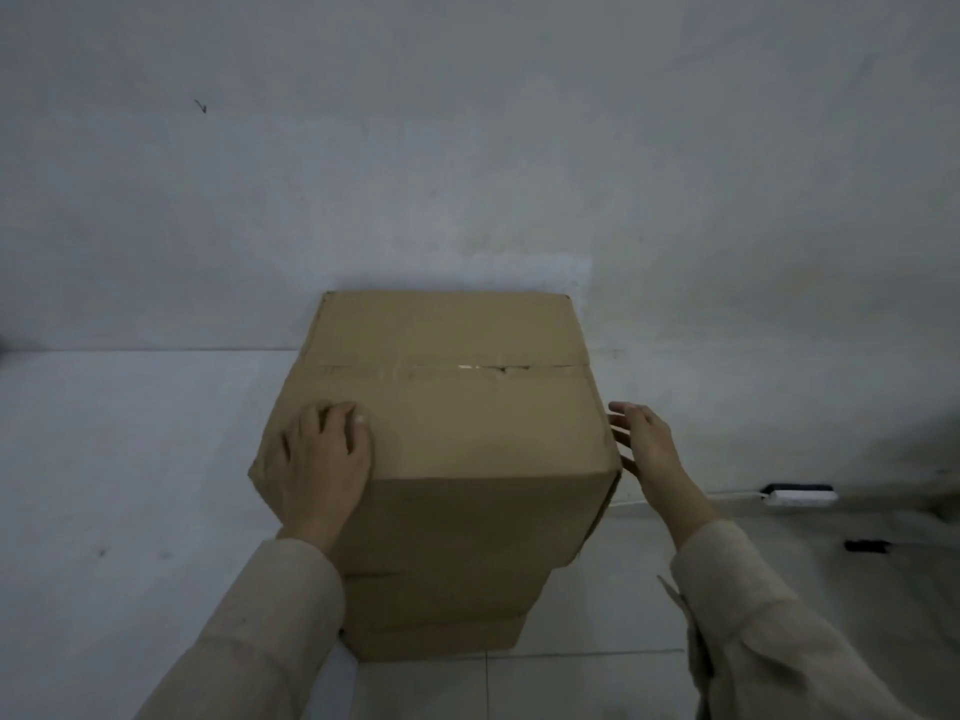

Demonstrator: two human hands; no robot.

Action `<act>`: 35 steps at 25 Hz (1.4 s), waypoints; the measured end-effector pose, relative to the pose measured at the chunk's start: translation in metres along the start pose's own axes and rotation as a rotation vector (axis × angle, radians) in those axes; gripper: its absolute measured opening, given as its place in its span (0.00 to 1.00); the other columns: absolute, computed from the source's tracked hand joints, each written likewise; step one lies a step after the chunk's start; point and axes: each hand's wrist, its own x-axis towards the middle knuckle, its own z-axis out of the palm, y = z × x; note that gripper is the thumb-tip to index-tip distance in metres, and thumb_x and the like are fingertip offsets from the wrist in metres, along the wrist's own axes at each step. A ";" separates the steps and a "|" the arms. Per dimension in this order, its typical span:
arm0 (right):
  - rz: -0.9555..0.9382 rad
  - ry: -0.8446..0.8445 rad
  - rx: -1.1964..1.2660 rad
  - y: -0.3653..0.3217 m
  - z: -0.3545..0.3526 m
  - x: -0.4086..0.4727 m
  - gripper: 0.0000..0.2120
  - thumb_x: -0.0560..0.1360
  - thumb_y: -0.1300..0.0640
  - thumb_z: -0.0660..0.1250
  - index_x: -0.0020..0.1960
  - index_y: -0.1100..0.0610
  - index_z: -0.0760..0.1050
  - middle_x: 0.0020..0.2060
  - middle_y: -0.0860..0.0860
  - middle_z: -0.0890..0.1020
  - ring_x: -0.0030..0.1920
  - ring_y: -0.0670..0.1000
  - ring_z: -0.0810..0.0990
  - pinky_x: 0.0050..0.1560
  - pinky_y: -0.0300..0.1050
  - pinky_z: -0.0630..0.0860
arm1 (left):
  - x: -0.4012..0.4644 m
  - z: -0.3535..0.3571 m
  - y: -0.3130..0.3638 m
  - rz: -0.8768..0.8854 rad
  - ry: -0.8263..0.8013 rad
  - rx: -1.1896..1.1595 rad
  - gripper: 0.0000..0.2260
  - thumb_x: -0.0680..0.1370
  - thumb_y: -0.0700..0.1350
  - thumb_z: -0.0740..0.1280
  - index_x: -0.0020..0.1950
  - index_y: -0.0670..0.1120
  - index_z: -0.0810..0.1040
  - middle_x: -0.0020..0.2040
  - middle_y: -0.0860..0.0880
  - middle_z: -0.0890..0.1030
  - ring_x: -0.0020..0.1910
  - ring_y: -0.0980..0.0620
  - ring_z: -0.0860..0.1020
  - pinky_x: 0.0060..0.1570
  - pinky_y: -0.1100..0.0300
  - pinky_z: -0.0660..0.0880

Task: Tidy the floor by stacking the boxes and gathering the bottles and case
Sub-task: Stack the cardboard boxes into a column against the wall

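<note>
A stack of three closed cardboard boxes is seen standing on the pale tiled floor (597,683) against the grey wall (467,148): the top box (447,407), the largest in view and sealed with tape along its seam so that its contents cannot be told, is set on a middle box (441,595), under which only the edge of a bottom box (441,641) is shown. The left hand (319,459) is laid palm-down on the top box's near left corner with fingers loosely curled and gripping nothing, while the right hand (649,444) is held upright just beside the box's right edge, fingers spread open and nothing held; whether they touch the cardboard cannot be told. Both arms are covered by beige sleeves, and to the right two small items are left on the floor, a white-and-black one (800,495) with a cord and a dark one (867,546), too small to be identified
</note>
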 end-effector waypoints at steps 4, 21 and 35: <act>0.087 -0.055 -0.055 0.062 -0.022 -0.036 0.18 0.81 0.53 0.49 0.63 0.58 0.70 0.63 0.56 0.74 0.67 0.56 0.70 0.63 0.55 0.66 | -0.075 0.017 -0.008 0.054 0.041 -0.170 0.23 0.79 0.51 0.53 0.73 0.47 0.63 0.77 0.47 0.58 0.77 0.45 0.51 0.72 0.44 0.41; -0.479 -0.095 0.008 0.308 0.049 0.010 0.19 0.80 0.56 0.53 0.70 0.53 0.56 0.59 0.46 0.70 0.58 0.42 0.72 0.57 0.40 0.70 | -0.096 0.218 -0.177 -0.243 0.134 -0.863 0.20 0.79 0.39 0.60 0.70 0.38 0.62 0.65 0.43 0.72 0.65 0.43 0.70 0.57 0.58 0.63; -0.699 -0.028 0.030 0.329 0.038 0.041 0.16 0.80 0.50 0.53 0.65 0.55 0.66 0.57 0.51 0.75 0.57 0.53 0.75 0.46 0.43 0.75 | -0.083 0.270 -0.214 0.004 0.247 -1.068 0.19 0.79 0.46 0.59 0.71 0.51 0.65 0.66 0.46 0.72 0.62 0.48 0.71 0.56 0.55 0.67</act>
